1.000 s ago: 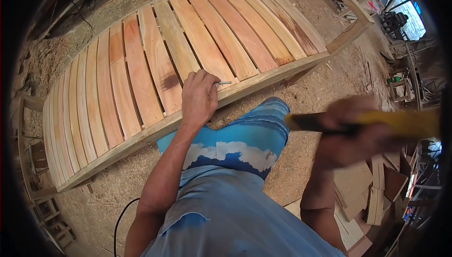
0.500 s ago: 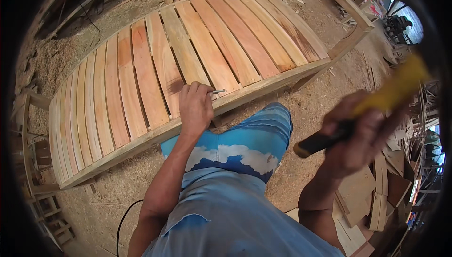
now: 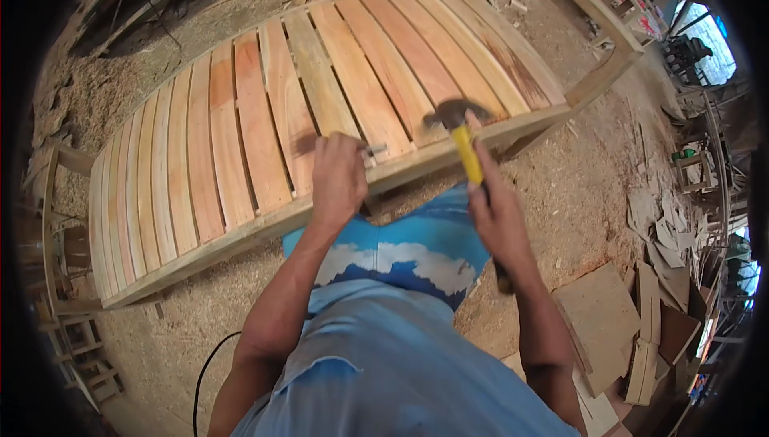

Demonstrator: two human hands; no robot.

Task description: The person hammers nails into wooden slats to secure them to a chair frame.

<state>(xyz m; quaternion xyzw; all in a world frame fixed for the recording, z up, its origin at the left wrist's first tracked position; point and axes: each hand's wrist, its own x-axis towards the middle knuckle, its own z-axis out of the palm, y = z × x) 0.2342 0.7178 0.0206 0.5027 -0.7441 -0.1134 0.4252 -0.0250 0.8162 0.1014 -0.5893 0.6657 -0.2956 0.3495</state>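
The fingers (image 3: 346,147) of the left hand (image 3: 336,181) are pinching together around a small nail (image 3: 373,149), which is sticking out sideways past the fingertips toward the right; the pinch is tight and nearly closed, probably so the nail is standing steady against the wood. The nail is lying just over the front rail (image 3: 264,225) of a slatted wooden frame (image 3: 240,124), close to where a slat meets that rail. The right hand (image 3: 498,213) is wrapping fully closed around the yellow handle of a hammer (image 3: 463,144), thumb lying along the shaft, seemingly for aim. The dark hammer head (image 3: 451,111) is blurring above the slats, a little to the right of the nail and apart from it. The frame is resting on a floor covered in sawdust (image 3: 561,189), tilted up against the person's knee in blue patterned shorts (image 3: 400,253). Off-cut boards (image 3: 609,317) are lying at the right.
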